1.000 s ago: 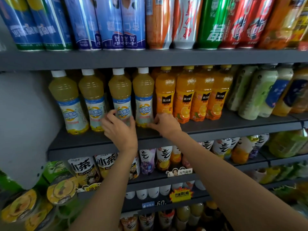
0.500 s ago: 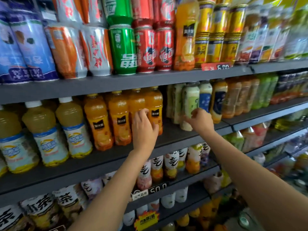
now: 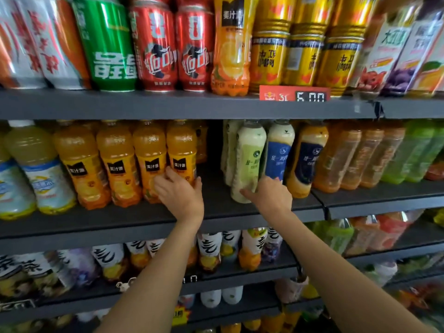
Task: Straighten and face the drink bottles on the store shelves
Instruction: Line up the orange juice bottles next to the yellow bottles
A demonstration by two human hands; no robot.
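Observation:
Several orange juice bottles with black labels stand in a row on the middle shelf point(image 3: 216, 212). My left hand point(image 3: 179, 192) grips the base of the rightmost orange juice bottle point(image 3: 181, 152), thumb on its right side. Right of a dark gap stand milk tea bottles: one with a green label point(image 3: 248, 162), one with a blue label point(image 3: 278, 150), one with a navy label point(image 3: 306, 159). My right hand point(image 3: 269, 195) grips the bottom of the blue-label bottle, thumb lying against the foot of the green-label bottle.
Pale yellow bottles with white caps point(image 3: 36, 164) stand at the left of the same shelf; amber and green bottles point(image 3: 372, 155) at the right. Cans and cartons fill the shelf above, behind a red price tag point(image 3: 294, 93). Lower shelves hold more bottles.
Both hands left the pale yellow bottles and moved right along the shelf. The left hand now holds the last orange bottle; the right hand reached the milk tea bottles. The view swung right.

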